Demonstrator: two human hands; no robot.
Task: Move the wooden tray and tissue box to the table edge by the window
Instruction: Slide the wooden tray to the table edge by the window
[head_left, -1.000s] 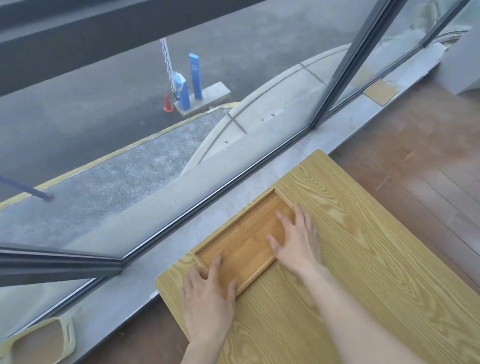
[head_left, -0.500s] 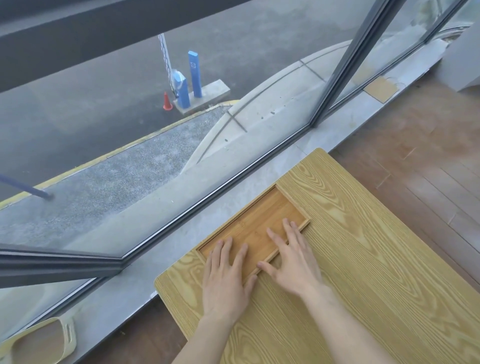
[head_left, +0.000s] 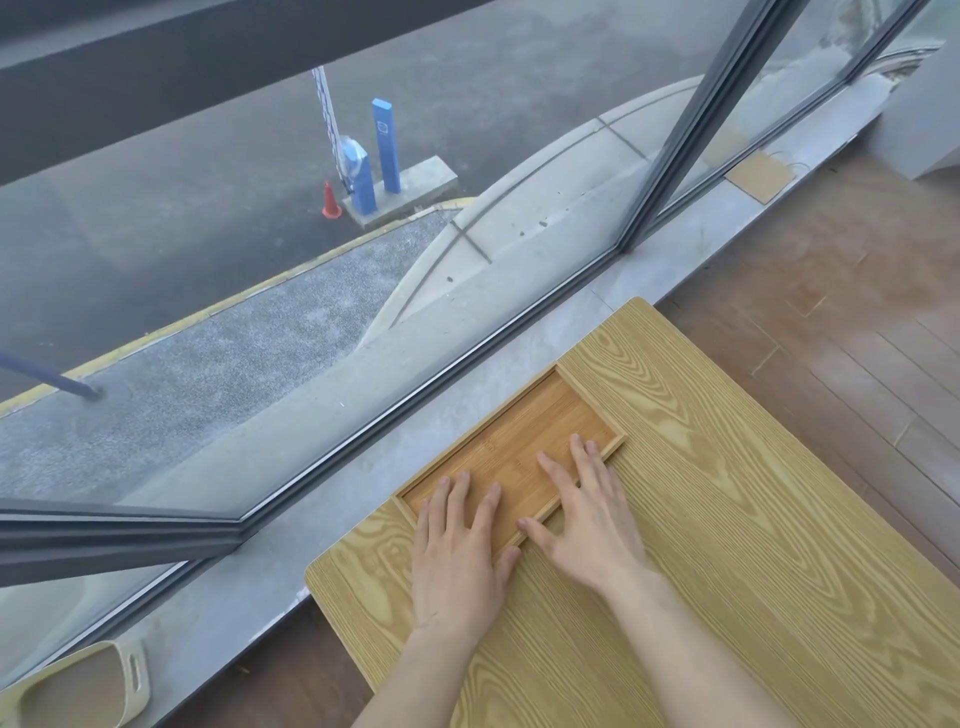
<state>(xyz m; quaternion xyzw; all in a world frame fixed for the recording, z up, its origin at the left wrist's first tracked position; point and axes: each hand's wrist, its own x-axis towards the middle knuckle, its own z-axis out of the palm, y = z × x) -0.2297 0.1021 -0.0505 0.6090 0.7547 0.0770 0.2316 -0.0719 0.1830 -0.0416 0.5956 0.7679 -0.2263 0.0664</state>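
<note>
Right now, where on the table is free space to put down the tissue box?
The table is bare right of the wooden tray, up to its far corner and floor-side edge. The window-side strip is crowded: the tray, with left hand and right hand flat on it.

A grey sill (head_left: 519, 374) runs under the window (head_left: 260, 260). Outside, a red cone (head_left: 330, 200) stands near two blue posts (head_left: 385, 145). A beige basket (head_left: 78, 686) sits bottom left; wood floor (head_left: 857, 312) lies right.
</note>
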